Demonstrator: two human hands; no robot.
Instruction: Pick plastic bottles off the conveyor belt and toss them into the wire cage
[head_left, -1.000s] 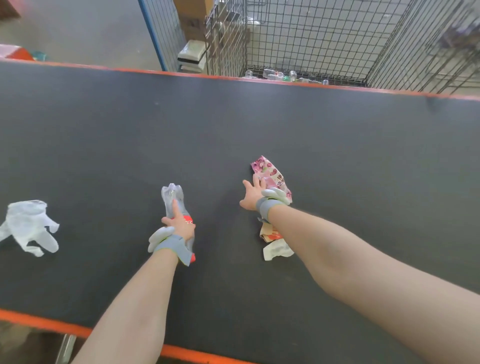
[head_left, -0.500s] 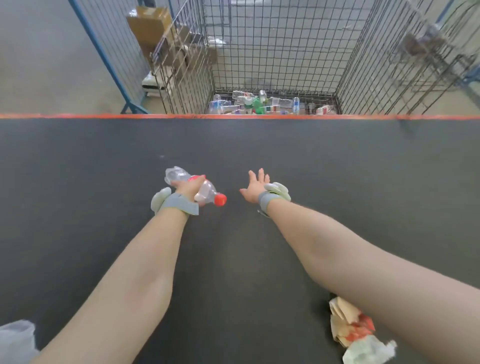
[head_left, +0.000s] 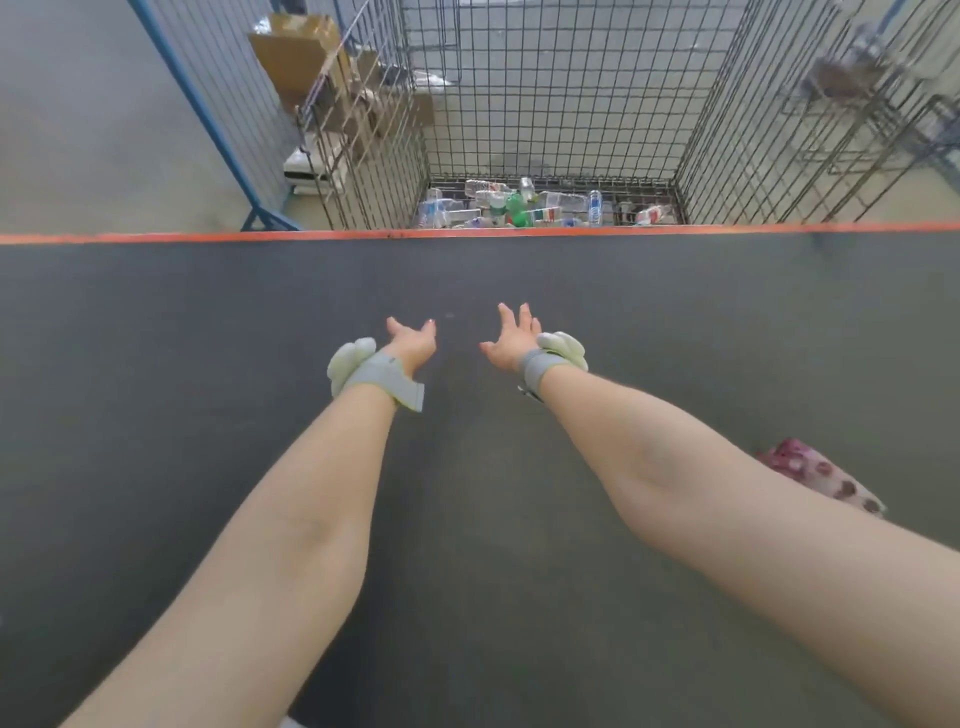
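Observation:
Both my arms stretch forward over the dark conveyor belt (head_left: 156, 364). My left hand (head_left: 413, 340) is open, palm up, and holds nothing. My right hand (head_left: 511, 338) is open too, with its fingers spread. Grey straps with pale gloves hanging from them wrap both wrists. Beyond the belt's orange far edge stands the wire cage (head_left: 550, 104). Several plastic bottles (head_left: 519, 205) lie on its floor, mostly clear ones and a green one. No bottle lies on the visible belt.
A pink patterned wrapper (head_left: 821, 475) lies on the belt under my right forearm. A blue-framed mesh fence (head_left: 208, 114) and cardboard boxes (head_left: 301, 47) stand left of the cage. More wire racks (head_left: 857, 119) stand to the right.
My left hand held a clear bottle with a red cap half a second ago; now it is open and the bottle is gone from it. Both hands have moved forward toward the cage.

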